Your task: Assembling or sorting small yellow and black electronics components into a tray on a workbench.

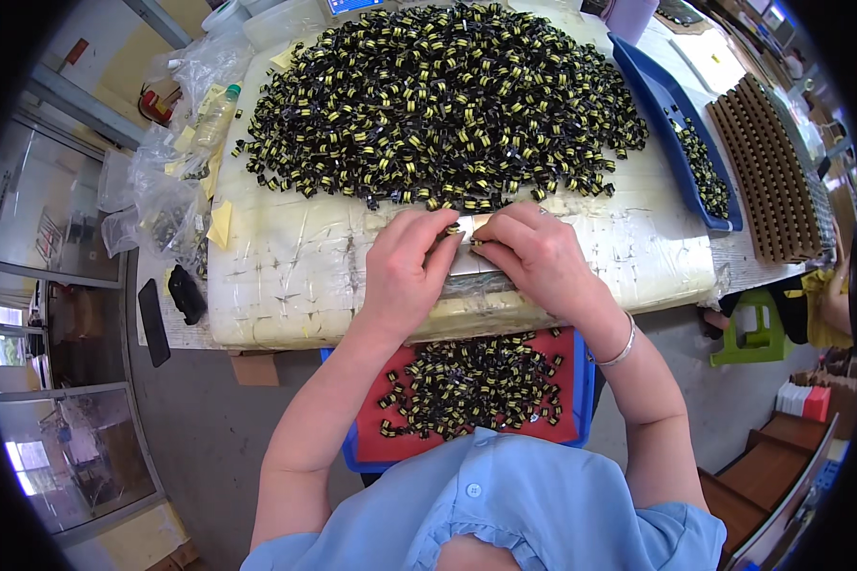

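Black-yellow part point(456, 229) — axis unclear — pinched by left hand point(405, 271); right hand point(533, 255) fingers pinching another point(476, 243)

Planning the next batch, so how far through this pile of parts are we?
Done: a small batch lies in the red tray on the lap. In hand: left hand and right hand work one black-and-yellow part. Left: the large heap, most of it.

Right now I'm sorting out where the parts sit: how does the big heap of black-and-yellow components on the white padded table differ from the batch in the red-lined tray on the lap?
The big heap of black-and-yellow components is far larger than the batch in the red-lined tray. The heap lies loose on the white padded table, beyond both hands; the batch sits walled in below the table edge, nearer the body. Both hold the same small black parts with yellow bands.
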